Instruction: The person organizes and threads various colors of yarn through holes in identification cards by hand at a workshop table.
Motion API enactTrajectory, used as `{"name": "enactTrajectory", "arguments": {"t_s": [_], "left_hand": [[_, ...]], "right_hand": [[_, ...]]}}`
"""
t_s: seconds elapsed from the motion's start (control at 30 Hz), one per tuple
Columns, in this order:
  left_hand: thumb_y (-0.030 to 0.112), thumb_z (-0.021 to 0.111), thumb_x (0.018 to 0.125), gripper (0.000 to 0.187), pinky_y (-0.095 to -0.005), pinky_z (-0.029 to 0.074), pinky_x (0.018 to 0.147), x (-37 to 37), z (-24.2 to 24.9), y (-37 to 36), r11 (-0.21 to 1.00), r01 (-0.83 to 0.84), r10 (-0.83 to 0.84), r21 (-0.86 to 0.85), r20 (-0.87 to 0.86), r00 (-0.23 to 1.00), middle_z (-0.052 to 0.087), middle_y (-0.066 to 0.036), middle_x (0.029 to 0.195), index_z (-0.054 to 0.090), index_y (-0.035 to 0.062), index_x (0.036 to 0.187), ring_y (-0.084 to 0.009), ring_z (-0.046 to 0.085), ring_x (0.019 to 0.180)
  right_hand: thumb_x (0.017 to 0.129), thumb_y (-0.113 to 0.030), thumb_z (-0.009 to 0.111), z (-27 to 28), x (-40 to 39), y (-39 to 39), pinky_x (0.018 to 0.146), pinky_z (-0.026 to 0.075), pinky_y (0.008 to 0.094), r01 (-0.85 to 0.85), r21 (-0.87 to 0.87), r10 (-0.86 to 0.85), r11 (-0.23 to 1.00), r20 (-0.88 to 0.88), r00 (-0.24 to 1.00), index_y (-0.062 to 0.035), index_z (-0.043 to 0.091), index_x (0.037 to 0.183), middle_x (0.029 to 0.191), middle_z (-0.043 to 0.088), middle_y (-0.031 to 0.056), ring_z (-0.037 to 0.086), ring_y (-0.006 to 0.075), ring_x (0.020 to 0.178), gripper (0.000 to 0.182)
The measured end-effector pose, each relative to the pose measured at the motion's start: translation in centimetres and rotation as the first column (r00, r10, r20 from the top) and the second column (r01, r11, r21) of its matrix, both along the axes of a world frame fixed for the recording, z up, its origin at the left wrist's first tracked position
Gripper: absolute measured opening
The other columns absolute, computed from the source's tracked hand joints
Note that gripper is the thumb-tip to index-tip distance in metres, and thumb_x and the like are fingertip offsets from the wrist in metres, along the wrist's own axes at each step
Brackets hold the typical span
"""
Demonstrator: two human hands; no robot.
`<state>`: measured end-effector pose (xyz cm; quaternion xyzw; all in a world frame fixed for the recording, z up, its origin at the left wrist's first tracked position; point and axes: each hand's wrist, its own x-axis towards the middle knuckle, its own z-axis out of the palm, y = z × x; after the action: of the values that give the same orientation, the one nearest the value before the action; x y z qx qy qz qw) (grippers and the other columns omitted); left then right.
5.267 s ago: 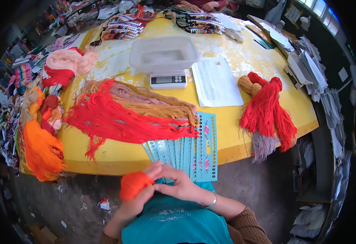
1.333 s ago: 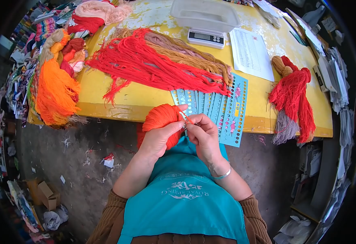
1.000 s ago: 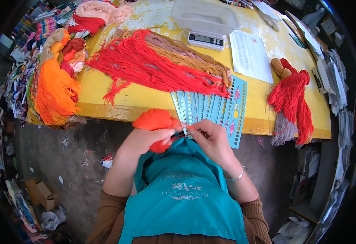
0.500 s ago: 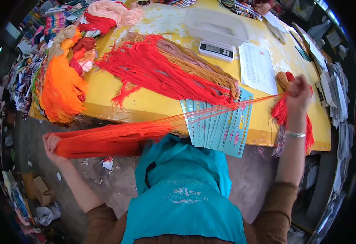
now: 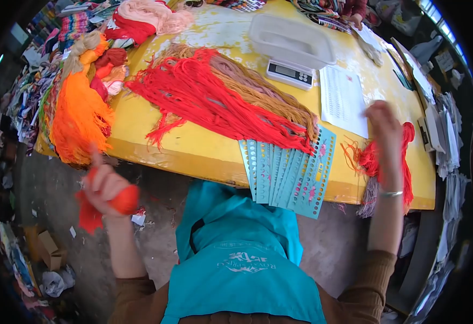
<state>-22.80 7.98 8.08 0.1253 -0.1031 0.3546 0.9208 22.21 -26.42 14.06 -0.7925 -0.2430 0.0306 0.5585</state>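
Observation:
My left hand (image 5: 102, 186), smeared by motion, is closed around a bunched orange-red thread skein (image 5: 126, 200) in front of the table's left edge. Part of the skein bulges past the fingers and part hangs below the hand. Over the table's right side, my right hand (image 5: 386, 127) is raised with fingers bent and blurred; I cannot tell whether it holds anything. Below and behind that wrist lies a red thread bundle (image 5: 408, 178), with loose orange strands (image 5: 352, 156) beside it. Spread across the middle are red threads (image 5: 204, 97) over tan ones (image 5: 269, 86), their ends overlapping teal punched cards (image 5: 301, 183).
On the yellow table (image 5: 193, 161) stand a small scale (image 5: 290, 73), a clear plastic tub (image 5: 293, 40) and a printed sheet (image 5: 343, 100). Orange yarn (image 5: 79, 116) hangs over the left corner. Another person's hand (image 5: 357, 20) shows at the far edge.
The strands stretched between my hands have come away from the right hand. My left hand has moved up and right, the skein now bunched in it. My right hand has shifted slightly left and down.

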Motion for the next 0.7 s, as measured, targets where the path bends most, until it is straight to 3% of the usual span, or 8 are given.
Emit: {"name": "enactTrajectory", "arguments": {"t_s": [0.07, 0.13, 0.23, 0.3, 0.4, 0.57, 0.63, 0.7], "left_hand": [[0.018, 0.055, 0.095, 0.049, -0.0204, 0.038, 0.048, 3.2, -2.0, -1.8, 0.985, 0.173, -0.173, 0.009, -0.026, 0.985, 0.044, 0.003, 0.068, 0.042, 0.0071, 0.141, -0.0064, 0.039, 0.05], [0.024, 0.055, 0.095, 0.026, -0.0236, 0.036, 0.052, 5.7, -4.2, -3.8, 0.955, 0.293, -0.295, -0.038, -0.176, 0.939, 0.04, 0.004, 0.068, 0.06, 0.0082, 0.116, -0.0078, 0.037, 0.049], [0.015, 0.057, 0.092, 0.028, -0.0243, 0.041, 0.056, 10.0, -3.3, -7.2, 0.937, 0.333, -0.199, 0.101, -0.63, 0.75, 0.053, -0.002, 0.077, 0.055, 0.0036, 0.118, -0.0077, 0.048, 0.055], [0.013, 0.06, 0.091, 0.032, -0.0247, 0.042, 0.057, 12.5, -2.5, -8.7, 0.9, 0.418, -0.189, 0.122, -0.754, 0.629, 0.052, -0.002, 0.077, 0.054, 0.0017, 0.12, -0.0078, 0.049, 0.059], [0.012, 0.06, 0.092, 0.019, -0.0237, 0.041, 0.056, 14.2, -4.1, -9.3, 0.883, 0.461, -0.262, 0.091, -0.72, 0.643, 0.052, -0.002, 0.076, 0.054, 0.0055, 0.109, -0.0075, 0.048, 0.06], [0.02, 0.058, 0.096, 0.012, -0.022, 0.041, 0.056, 15.3, -5.6, -9.5, 0.906, 0.417, -0.234, 0.075, -0.732, 0.64, 0.054, -0.001, 0.077, 0.053, 0.0095, 0.094, -0.0078, 0.049, 0.061], [0.022, 0.058, 0.096, 0.013, -0.0223, 0.042, 0.056, 15.8, -6.4, -9.7, 0.917, 0.383, -0.166, 0.113, -0.765, 0.623, 0.054, -0.001, 0.078, 0.054, 0.0094, 0.098, -0.0083, 0.05, 0.061], [0.024, 0.059, 0.096, 0.016, -0.0226, 0.042, 0.056, 16.0, -6.5, -9.5, 0.923, 0.353, -0.098, 0.153, -0.794, 0.601, 0.054, -0.001, 0.078, 0.055, 0.0093, 0.101, -0.0088, 0.05, 0.06]], "right_hand": [[0.09, -0.002, 0.048, -1.7, -5.6, 4.5, 0.057, 0.036, 0.0188, -0.522, 0.02, 0.518, 0.853, -0.159, 0.84, -0.0089, 0.049, 0.115, 0.086, 0.068, 0.0032, 0.048, 0.0051, 0.064, 0.026], [0.092, 0.001, 0.05, -2.9, -9.5, 7.8, 0.068, 0.043, 0.023, -0.699, 0.05, 0.652, 0.714, -0.411, 0.637, -0.0077, 0.041, 0.125, 0.086, 0.068, 0.006, 0.061, 0.0096, 0.082, 0.035], [0.094, -0.002, 0.052, -4.6, -13.2, 11.1, 0.071, 0.043, 0.0227, -0.788, 0.236, 0.782, 0.568, -0.454, 0.427, -0.0086, 0.037, 0.132, 0.085, 0.067, 0.0056, 0.057, 0.0082, 0.078, 0.041], [0.095, 0.0, 0.05, -5.0, -14.3, 12.0, 0.079, 0.046, 0.0263, -0.805, 0.292, 0.807, 0.517, -0.479, 0.344, -0.0071, 0.035, 0.134, 0.084, 0.065, 0.0066, 0.061, 0.0118, 0.085, 0.042], [0.096, 0.0, 0.049, -5.6, -14.7, 12.3, 0.077, 0.046, 0.0262, -0.805, 0.307, 0.8, 0.509, -0.513, 0.31, -0.007, 0.034, 0.135, 0.082, 0.064, 0.0065, 0.061, 0.0117, 0.083, 0.043], [0.092, -0.003, 0.058, -7.8, -15.1, 12.2, 0.065, 0.046, 0.0241, -0.748, 0.245, 0.744, 0.617, -0.49, 0.454, -0.0054, 0.047, 0.127, 0.079, 0.063, 0.006, 0.058, 0.01, 0.073, 0.036], [0.091, -0.004, 0.063, -8.9, -15.2, 12.6, 0.061, 0.044, 0.0205, -0.689, -0.017, 0.673, 0.724, -0.197, 0.712, -0.0014, 0.062, 0.11, 0.078, 0.063, 0.0009, 0.055, 0.0045, 0.071, 0.02], [0.09, -0.005, 0.064, -10.4, -15.0, 13.4, 0.061, 0.045, 0.021, -0.592, 0.024, 0.587, 0.806, -0.166, 0.792, -0.0001, 0.064, 0.103, 0.077, 0.063, 0.0009, 0.055, 0.0045, 0.07, 0.013]]}}
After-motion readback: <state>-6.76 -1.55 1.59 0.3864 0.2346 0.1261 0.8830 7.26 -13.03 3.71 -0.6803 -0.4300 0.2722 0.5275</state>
